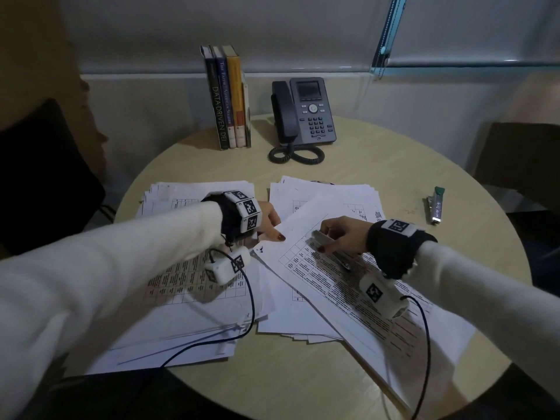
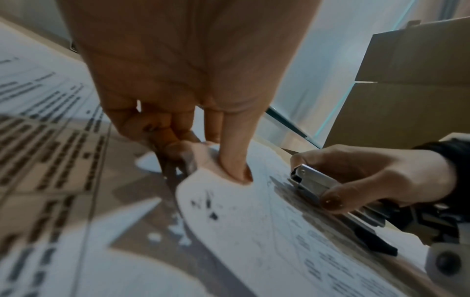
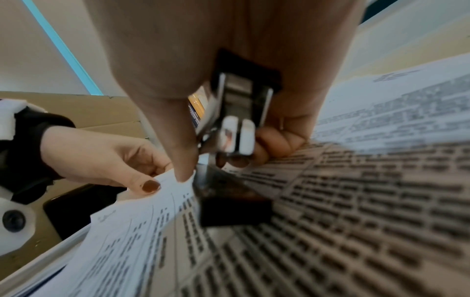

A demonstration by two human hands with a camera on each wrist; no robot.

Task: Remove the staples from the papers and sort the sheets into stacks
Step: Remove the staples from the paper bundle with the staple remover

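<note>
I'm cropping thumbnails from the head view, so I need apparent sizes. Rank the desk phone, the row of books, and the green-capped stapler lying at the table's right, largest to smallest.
1 and 2. Row of books and desk phone: they look about alike in area, so I won't rank them.
3. Green-capped stapler: clearly the smallest.

The counter holds papers in the middle. One pile of papers lies on the left and another pile lies on the right. A tilted sheet lies on top, across the right pile. Both hands are over this sheet, the left hand at its top corner and the right hand just to the right. Behind the papers stand books on the left and a phone on the right. A stapler lies far right.
</note>
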